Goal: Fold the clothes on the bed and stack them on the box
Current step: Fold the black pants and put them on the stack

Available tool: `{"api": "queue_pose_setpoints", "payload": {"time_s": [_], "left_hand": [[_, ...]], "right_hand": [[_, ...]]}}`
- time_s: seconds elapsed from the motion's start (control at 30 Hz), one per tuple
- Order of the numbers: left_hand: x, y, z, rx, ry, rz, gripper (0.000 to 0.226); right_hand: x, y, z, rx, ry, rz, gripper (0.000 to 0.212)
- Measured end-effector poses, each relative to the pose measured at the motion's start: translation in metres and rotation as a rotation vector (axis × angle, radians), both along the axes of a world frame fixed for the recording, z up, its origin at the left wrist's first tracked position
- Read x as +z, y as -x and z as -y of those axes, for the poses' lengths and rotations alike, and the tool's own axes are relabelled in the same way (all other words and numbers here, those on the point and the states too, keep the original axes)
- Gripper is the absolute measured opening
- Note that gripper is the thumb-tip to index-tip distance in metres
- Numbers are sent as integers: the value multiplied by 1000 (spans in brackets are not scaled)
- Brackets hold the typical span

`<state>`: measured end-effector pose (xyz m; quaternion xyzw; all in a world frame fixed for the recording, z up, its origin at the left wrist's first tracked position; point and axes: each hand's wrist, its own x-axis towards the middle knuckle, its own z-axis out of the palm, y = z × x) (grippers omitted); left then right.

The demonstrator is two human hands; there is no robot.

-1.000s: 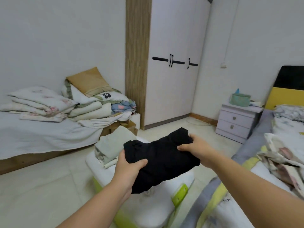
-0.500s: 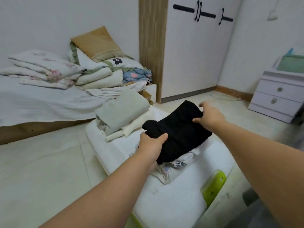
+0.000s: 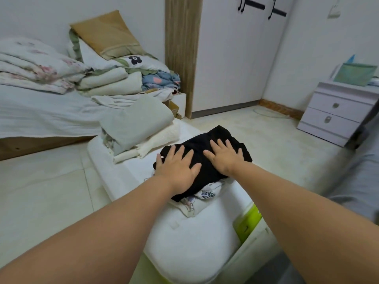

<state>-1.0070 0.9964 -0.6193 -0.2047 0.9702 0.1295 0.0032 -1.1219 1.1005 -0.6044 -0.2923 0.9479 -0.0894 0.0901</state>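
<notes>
On the white lid of the box [image 3: 184, 238], toward its 12 o'clock half, lies a folded black garment [image 3: 205, 158], resting on a folded white printed garment [image 3: 202, 198] whose edge shows at 6 o'clock of it. Both hands lie flat on the black cloth with fingers straight and spread, gripping nothing: the left hand [image 3: 177, 168] on its 9 o'clock part, the right hand [image 3: 224, 155] on its 3 o'clock part, a strip of black fabric showing between them. At 10 o'clock of the black garment, a separate stack of folded pale green and cream clothes [image 3: 137, 128] sits on the same lid, just beside it. Further off at 10 o'clock stands a bed [image 3: 41, 115] piled with bedding; at 2 o'clock, a white nightstand [image 3: 338, 115].
</notes>
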Motion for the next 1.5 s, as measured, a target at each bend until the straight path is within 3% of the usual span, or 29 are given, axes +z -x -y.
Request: {"api": "queue_pose_setpoints", "payload": {"time_s": [0.13,0.27,0.37,0.5,0.6,0.9,1.13,1.5], "left_hand": [[26,-6,-6,63,36,-97,54],[60,-26,-27,139,-171,-412,35],[88,-49,-46,84,-222,-360,35],[129,-84,-64,-17,-243,-235,28],[160,-115,-85,-120,-256,-148,19],[219,-207,-182,-452,-224,18,21],[235,-278,-278,-685,-171,68,17],[260,-357,-420,-923,-140,-12,18]], "right_hand": [[23,-14,-3,-70,316,-12,49],[57,-42,-20,-148,555,98,30],[78,-69,-40,-190,608,155,22],[113,-121,-78,-130,531,133,30],[138,-167,-113,-49,418,110,21],[190,-311,-236,-8,148,-34,27],[211,-420,-357,-231,32,-41,30],[228,-553,-533,-607,-15,-20,29]]}}
